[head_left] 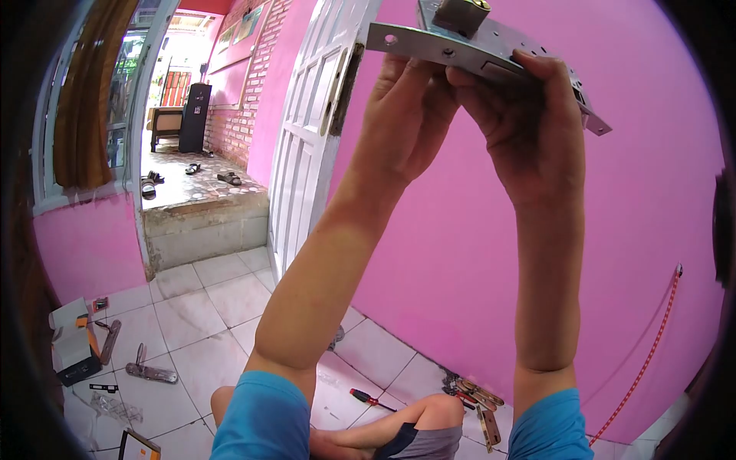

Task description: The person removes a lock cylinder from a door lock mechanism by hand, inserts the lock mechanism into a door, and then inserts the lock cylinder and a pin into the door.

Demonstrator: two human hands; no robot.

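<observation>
A metal mortise lock (475,60) is raised high in front of me, its long faceplate with screw holes tilted down to the right. A brass-coloured lock cylinder (464,14) sits at its upper side, cut off by the top edge of the view. My left hand (414,115) grips the faceplate from below, left of its middle. Closed around the lock's right part is my right hand (529,126), its fingers bent over the edge. The left fingertips are partly hidden behind the plate.
A white door (310,126) stands ajar beside the pink wall (629,199). Door handles (151,373), an opened box (77,349), a screwdriver (371,399) and old lock parts (487,428) lie on the tiles. A red cord (638,379) hangs at right; a step (207,230) leads outside.
</observation>
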